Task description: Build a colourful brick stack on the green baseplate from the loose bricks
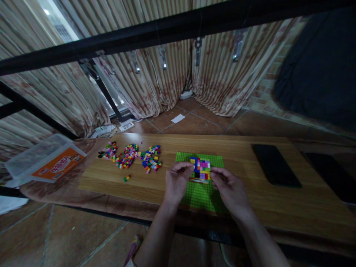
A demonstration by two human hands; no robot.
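Standing at the far left, a clear plastic tub (36, 152) is showing an orange label (57, 164). Loose bricks (129, 155) are lying scattered across the wooden tabletop (155, 185), with a small green-and-yellow piece (127, 178) resting just in front. Next, the left hand (176, 180) is pinching the near-left edge of a multicolored brick build (200, 168), which is sitting over the green baseplate (201, 196); whether it is touching, I cannot tell. The right hand (229, 185) is pinching its right edge. Farther right, a dark flat slab (275, 165) is lying apart.
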